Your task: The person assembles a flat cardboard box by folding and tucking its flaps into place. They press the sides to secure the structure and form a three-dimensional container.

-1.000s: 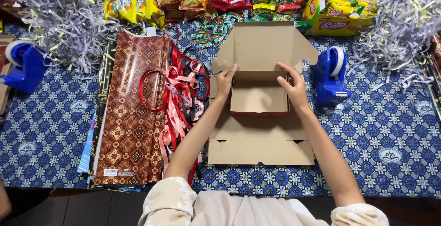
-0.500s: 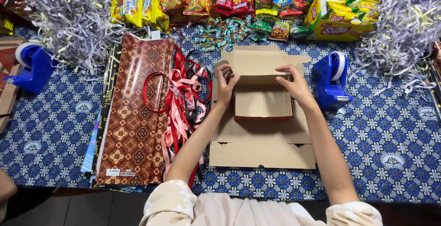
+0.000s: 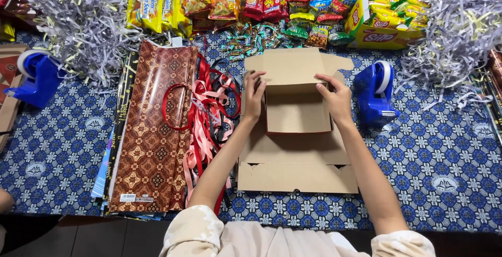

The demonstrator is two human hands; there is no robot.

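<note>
A brown cardboard box [image 3: 298, 111] sits half folded on the patterned blue cloth, its lid panel lying flat toward me and its far flap tipped inward over the tray. My left hand [image 3: 254, 94] grips the box's left wall, fingers curled over the rim. My right hand [image 3: 335, 98] holds the right wall the same way, fingertips pressing on the far flap. Nothing shows inside the box.
A brown patterned gift bag [image 3: 154, 131] with red handles lies left of the box beside loose red and pink ribbons [image 3: 209, 110]. Blue tape dispensers stand at the right [image 3: 375, 94] and far left [image 3: 36, 76]. Snack packets [image 3: 251, 6] and shredded paper [image 3: 460, 27] line the back.
The box's far flap has been folded down toward me over the tray. Both hands have stayed on the side walls, shifting slightly with the fold.
</note>
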